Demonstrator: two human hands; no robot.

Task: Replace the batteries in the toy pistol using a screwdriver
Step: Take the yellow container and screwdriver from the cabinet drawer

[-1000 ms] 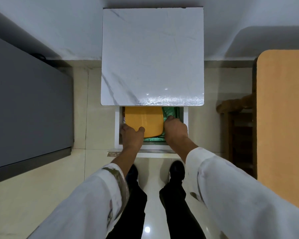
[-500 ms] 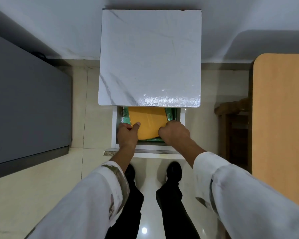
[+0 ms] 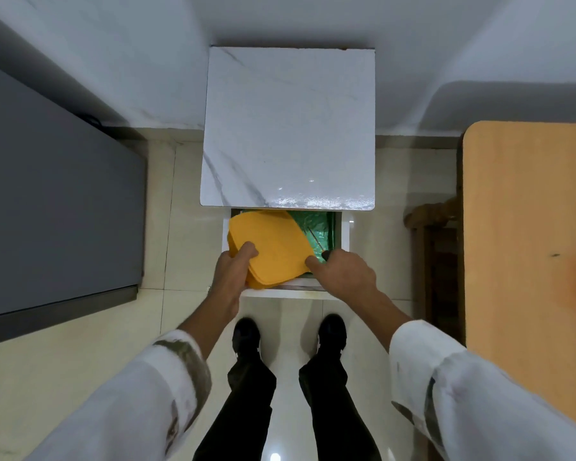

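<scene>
A drawer [image 3: 343,234] stands pulled out under a white marble-patterned table top [image 3: 290,128]. Inside lies a stack of orange sheets [image 3: 273,244] on a green liner [image 3: 320,224]. My left hand [image 3: 231,271] grips the stack's near left edge, thumb on top, and tilts it up toward the left. A screwdriver [image 3: 316,242] with a thin metal shaft and dark handle lies on the green liner at the right. My right hand [image 3: 341,271] curls round its handle, the index finger touching the stack's right corner. No toy pistol or batteries are visible.
A grey cabinet [image 3: 54,201] fills the left side. A wooden table top [image 3: 529,244] lies at the right, with a wooden chair [image 3: 433,227] tucked beside it. My black shoes [image 3: 246,334] stand on the pale tiled floor right before the drawer.
My left hand has lifted and swung the orange stack to the left, uncovering the green liner and the screwdriver. My right hand has moved right onto the screwdriver's handle.
</scene>
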